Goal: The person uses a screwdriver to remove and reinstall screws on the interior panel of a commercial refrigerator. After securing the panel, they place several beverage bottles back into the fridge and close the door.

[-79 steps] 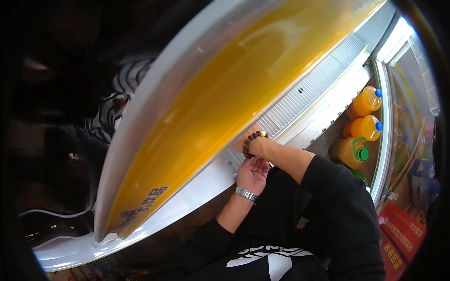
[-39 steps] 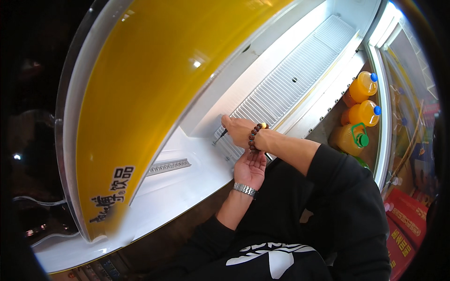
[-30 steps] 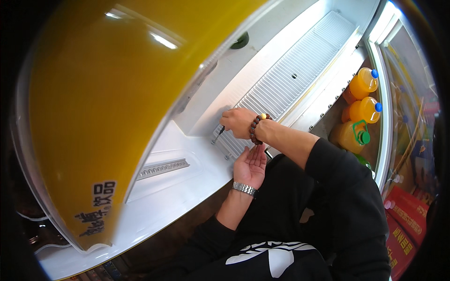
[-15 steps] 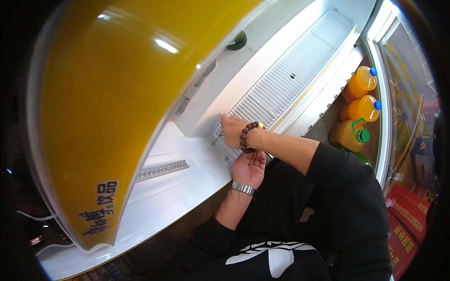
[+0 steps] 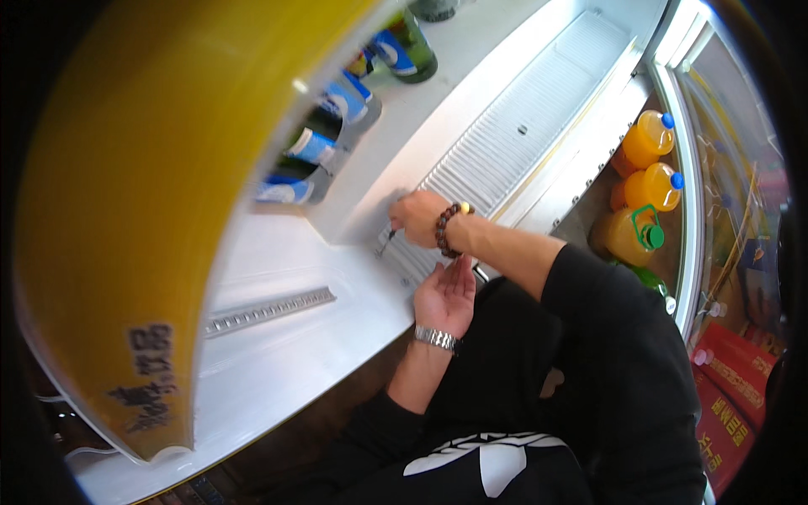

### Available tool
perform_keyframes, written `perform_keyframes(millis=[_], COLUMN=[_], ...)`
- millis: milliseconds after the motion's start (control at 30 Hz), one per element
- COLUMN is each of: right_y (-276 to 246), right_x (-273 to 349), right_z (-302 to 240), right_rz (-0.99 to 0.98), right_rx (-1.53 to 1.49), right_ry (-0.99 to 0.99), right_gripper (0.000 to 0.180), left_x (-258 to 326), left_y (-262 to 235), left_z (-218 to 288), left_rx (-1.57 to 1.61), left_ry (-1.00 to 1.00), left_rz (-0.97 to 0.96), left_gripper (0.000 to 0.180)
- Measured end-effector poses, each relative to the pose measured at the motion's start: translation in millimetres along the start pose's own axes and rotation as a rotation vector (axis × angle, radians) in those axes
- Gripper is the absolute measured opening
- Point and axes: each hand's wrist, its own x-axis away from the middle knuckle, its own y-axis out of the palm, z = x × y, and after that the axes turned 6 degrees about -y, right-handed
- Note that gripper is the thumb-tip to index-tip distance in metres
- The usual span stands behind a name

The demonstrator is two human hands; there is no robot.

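Gripping small tool (image 5: 385,244), right hand (image 5: 417,217); left hand (image 5: 446,295) unclenched; orange bottles (image 5: 648,139) in fridge (image 5: 589,181).

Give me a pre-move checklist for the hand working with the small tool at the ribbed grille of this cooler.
1. Right hand grips small dark tool: ok.
2. Tool tip on white ribbed grille: cannot tell, too small.
3. Left hand open, palm up, just below the grille edge: ok.
4. Left hand holds nothing: ok.
5. Orange drink bottles apart from both hands: ok.
6. Yellow curved panel blocks neither hand from view: ok.
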Motion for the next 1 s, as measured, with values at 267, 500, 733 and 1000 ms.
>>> perform_keyframes(millis=[267, 500, 733, 1000], right_y=[-11.6, -22.3, 1.2, -3.1], right_x=[-5.5, 22.5, 10.8, -1.3], right_z=[-27.7, -37.7, -4.1, -0.9], right_rz=[-0.302, -0.173, 0.09, -0.067], right_rx=[0.107, -0.088, -0.055, 0.023], right_ry=[0.284, 0.245, -0.081, 0.08], right_gripper=[0.029, 0.025, 0.022, 0.014], left_x=[-1.5, -1.7, -1.2, 0.8], left_y=[2.9, -2.7, 2.2, 2.9], left_z=[0.4, 1.5, 3.1, 1.0], left_rx=[-0.016, -0.022, -0.024, -0.054], left_ry=[0.023, 0.045, 0.014, 0.018], left_rz=[0.067, 0.044, 0.07, 0.019], left_gripper=[0.022, 0.019, 0.025, 0.032])
